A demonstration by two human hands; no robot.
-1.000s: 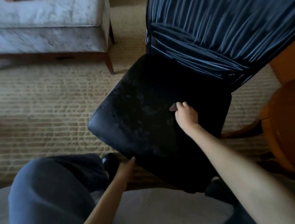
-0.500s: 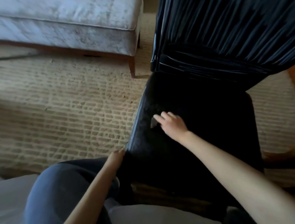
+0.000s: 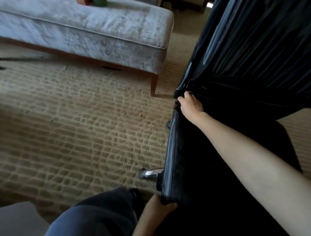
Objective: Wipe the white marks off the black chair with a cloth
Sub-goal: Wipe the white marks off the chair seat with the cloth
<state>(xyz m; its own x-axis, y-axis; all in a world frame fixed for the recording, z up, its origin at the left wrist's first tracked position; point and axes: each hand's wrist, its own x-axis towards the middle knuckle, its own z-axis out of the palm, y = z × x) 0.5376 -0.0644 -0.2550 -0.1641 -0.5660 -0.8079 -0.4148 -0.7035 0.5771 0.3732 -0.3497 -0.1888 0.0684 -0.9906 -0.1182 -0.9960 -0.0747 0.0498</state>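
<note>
Two hands: our left hand (image 3: 161, 205) clamped the near corner of the black chair (image 3: 185, 168), probably steadying it; our right hand (image 3: 190, 105) reached far, its grip untellable.

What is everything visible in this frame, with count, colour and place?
black padded chair with pleated backrest: one, black, right side.
chrome chair leg: one, silver, on the carpet beside the seat's left edge.
grey velvet bench with wooden base: one, grey and brown, upper left.
small objects on the bench: two, reddish and green, cut off at the top edge.
beige patterned carpet: one, beige, across the floor.
pale grey surface: one, lower left corner, unclear what.
cloth: none visible.
trouser leg: one, dark blue-grey, bottom centre.
left hand: one, grips the seat's front corner.
right hand: one, at the seat's rear corner.
</note>
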